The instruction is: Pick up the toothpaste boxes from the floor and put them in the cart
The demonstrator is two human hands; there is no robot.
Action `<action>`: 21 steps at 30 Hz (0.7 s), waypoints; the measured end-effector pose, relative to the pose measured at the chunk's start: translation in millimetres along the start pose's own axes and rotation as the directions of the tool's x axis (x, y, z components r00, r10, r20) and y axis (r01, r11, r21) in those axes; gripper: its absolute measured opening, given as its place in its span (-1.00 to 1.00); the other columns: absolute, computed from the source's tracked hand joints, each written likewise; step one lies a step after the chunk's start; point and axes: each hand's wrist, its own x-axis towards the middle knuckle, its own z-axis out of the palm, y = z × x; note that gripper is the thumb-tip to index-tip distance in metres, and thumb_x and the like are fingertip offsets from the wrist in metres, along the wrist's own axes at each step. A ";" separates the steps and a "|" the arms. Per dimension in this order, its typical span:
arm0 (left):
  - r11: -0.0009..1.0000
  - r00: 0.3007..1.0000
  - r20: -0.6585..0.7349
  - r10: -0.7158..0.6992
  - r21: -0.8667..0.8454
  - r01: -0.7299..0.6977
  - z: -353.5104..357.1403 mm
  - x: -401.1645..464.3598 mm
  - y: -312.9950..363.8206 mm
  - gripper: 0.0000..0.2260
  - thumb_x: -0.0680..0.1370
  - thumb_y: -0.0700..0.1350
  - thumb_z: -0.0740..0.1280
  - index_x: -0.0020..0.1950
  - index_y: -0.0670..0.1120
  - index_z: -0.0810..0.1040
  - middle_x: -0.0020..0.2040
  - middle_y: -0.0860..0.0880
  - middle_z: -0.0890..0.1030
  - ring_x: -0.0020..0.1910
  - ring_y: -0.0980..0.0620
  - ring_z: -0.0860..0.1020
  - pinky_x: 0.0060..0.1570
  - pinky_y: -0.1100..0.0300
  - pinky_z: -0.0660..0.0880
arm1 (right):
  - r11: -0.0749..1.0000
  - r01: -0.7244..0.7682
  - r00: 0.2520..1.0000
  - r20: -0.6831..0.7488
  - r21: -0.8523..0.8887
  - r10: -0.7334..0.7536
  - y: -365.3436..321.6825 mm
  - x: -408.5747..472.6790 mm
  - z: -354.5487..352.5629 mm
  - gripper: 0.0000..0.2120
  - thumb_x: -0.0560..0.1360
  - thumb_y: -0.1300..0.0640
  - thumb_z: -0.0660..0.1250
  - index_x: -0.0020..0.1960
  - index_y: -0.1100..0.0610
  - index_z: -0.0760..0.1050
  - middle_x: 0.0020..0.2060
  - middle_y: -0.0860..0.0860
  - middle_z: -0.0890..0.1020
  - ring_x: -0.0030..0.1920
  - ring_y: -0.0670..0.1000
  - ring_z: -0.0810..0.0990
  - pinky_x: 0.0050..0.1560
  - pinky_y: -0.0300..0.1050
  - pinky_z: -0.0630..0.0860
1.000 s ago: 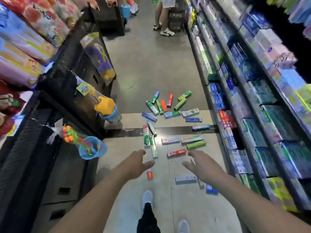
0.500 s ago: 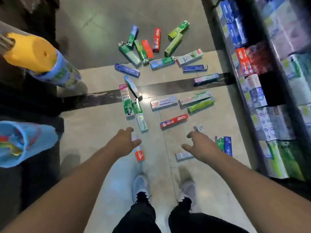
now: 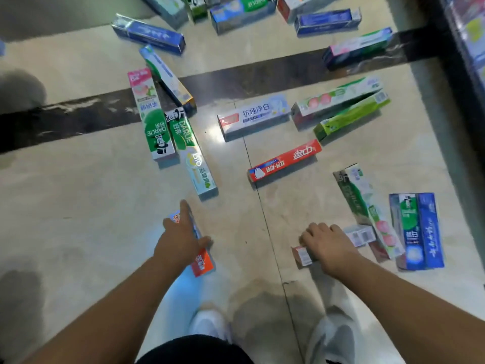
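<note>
Several toothpaste boxes lie scattered on the tiled floor (image 3: 78,206). My left hand (image 3: 181,239) is down on an orange-red box (image 3: 202,264) near my feet, and the box runs between its straight index finger and its thumb. My right hand (image 3: 326,245) has its fingers curled over the far edge of a small white box (image 3: 360,234) lying flat on the floor. Just beyond lie a red box (image 3: 284,161), a green DARLIE box (image 3: 193,153) and a blue box (image 3: 426,232). No cart is in view.
A dark strip (image 3: 65,119) crosses the floor. The base of a product shelf (image 3: 456,61) runs along the right edge. My white shoes (image 3: 208,324) stand at the bottom, close under my hands. More boxes lie at the top of the view.
The view dropped much closer to the floor. Both hands came down from hovering onto boxes: the left onto the orange-red one, the right onto the white one.
</note>
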 end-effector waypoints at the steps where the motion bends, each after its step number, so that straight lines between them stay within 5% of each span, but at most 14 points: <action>1: 1.000 0.999 -0.034 0.000 -0.010 0.000 5.5 2.7 0.4 -0.09 0.47 0.11 0.44 0.60 0.07 -0.13 0.28 -0.32 0.25 -0.12 -0.31 0.57 -0.06 0.01 0.49 | 1.000 -0.014 0.999 -0.032 0.005 0.014 -0.1 5.1 6.1 -0.53 0.16 0.16 0.58 0.03 0.10 0.53 -0.05 0.13 0.54 -0.10 0.19 0.54 -0.17 0.07 0.51; 3: 0.999 0.996 -0.084 0.028 -0.025 -0.030 8.1 3.6 0.1 -0.18 0.44 -0.01 0.45 0.55 0.06 0.01 0.15 -0.26 0.28 -0.32 -0.25 0.53 -0.19 0.05 0.49 | 0.996 -0.007 0.996 -0.087 0.085 0.014 0.2 11.2 2.8 -0.61 0.30 0.14 0.50 0.08 0.08 0.49 0.00 0.11 0.52 -0.04 0.18 0.54 -0.18 0.02 0.46; 5: 0.997 0.994 -0.083 0.070 -0.022 -0.072 -4.6 -5.7 2.4 -0.21 0.44 -0.05 0.44 0.53 0.05 0.05 0.08 -0.22 0.30 -0.25 -0.30 0.57 -0.18 0.01 0.53 | 0.959 -0.053 0.987 -0.132 0.278 0.093 2.0 5.3 -17.8 -0.71 0.46 0.20 0.34 0.16 0.10 0.39 0.11 0.09 0.47 0.09 0.16 0.50 -0.11 -0.02 0.41; 11: 0.962 0.947 -0.224 0.229 -0.099 -0.256 -133.1 -114.5 55.7 -0.29 0.48 0.00 0.40 0.50 0.12 0.05 0.11 -0.24 0.43 -0.06 -0.25 0.53 -0.09 -0.01 0.55 | 0.578 0.003 0.904 -0.249 0.816 0.347 7.0 -99.9 -143.9 -0.62 0.38 0.10 0.52 0.09 0.11 0.42 0.02 0.07 0.52 -0.01 0.11 0.56 -0.14 -0.12 0.36; 17: 0.836 0.839 -0.259 0.479 -0.155 -0.526 -303.4 -308.8 146.3 -0.24 0.29 0.19 0.32 0.45 0.22 0.11 0.13 -0.12 0.54 -0.06 -0.10 0.60 -0.08 -0.06 0.61 | 0.393 0.051 0.829 -0.258 0.918 0.495 32.3 -306.5 -301.5 -0.54 0.33 0.01 0.56 0.12 0.11 0.46 0.06 0.06 0.59 0.07 0.08 0.57 -0.09 -0.16 0.38; 21: 0.744 0.730 -0.236 0.641 -0.042 -0.667 -396.8 -452.8 207.2 -0.21 0.37 0.11 0.40 0.48 0.28 0.03 0.17 -0.07 0.50 -0.02 -0.08 0.58 -0.01 -0.03 0.57 | 0.281 0.123 0.748 -0.275 0.952 0.604 55.1 -456.5 -389.7 -0.57 0.28 0.01 0.58 0.05 0.08 0.50 0.00 0.02 0.61 0.02 0.03 0.58 -0.13 -0.17 0.39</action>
